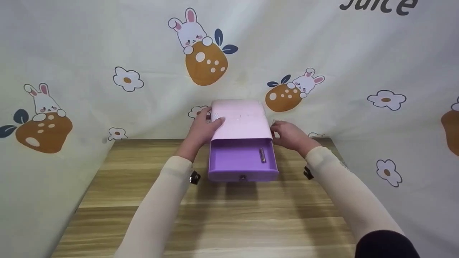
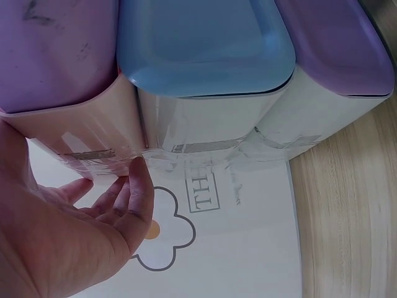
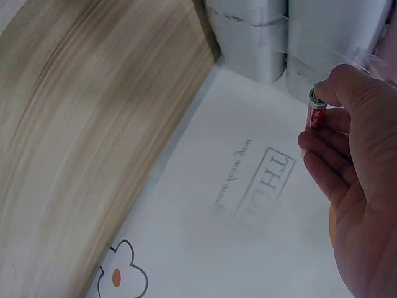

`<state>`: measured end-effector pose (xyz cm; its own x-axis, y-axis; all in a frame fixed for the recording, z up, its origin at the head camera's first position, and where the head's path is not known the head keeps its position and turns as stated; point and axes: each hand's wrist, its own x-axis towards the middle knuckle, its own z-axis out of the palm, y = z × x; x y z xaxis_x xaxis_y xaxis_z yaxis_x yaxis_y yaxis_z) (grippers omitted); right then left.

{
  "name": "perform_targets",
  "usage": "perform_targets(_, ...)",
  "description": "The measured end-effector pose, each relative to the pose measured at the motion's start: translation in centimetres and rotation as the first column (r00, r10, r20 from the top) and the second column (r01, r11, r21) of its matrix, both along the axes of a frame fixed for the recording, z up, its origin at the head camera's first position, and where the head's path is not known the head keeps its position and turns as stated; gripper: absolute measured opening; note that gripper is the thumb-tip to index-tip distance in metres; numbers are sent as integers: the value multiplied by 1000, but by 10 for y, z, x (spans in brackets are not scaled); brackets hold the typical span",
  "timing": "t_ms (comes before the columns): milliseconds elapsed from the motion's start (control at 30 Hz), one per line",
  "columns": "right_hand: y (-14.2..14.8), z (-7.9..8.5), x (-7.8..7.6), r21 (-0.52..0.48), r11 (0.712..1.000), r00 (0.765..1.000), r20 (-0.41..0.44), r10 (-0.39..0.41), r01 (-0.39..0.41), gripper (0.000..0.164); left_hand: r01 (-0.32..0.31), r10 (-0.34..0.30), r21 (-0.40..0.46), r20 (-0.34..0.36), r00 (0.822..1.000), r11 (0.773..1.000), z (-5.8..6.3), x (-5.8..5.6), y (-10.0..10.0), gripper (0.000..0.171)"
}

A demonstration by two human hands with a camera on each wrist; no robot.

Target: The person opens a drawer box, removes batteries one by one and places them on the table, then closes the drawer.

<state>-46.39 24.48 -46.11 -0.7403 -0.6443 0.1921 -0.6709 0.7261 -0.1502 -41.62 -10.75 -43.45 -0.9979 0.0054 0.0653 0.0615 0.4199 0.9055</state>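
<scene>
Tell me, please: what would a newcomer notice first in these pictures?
Probably the purple drawer, sticking out of the pink case in the middle of the head view, with a small cylinder lying towards its right side. Next, perhaps, the red battery held by the right hand in the right wrist view.

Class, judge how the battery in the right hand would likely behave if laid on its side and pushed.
The battery would probably roll, since its body looks cylindrical. With a metallic-looking end and no visible bend, it should likely stay stiff. Its smooth-looking surface might make it a little slippery.
</scene>
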Motion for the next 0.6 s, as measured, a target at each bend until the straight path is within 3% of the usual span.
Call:
perform_targets(267,0,-10,0,-8,1000,999,32,-22,22,40,1,-1,-2,-3,1000,1000,-1,2,1,87)
perform_targets(600,1,-20,-5,7,1000,999,-38,21,-21,42,4,-5,-11,-32,999,1000,-1,0,-1,88)
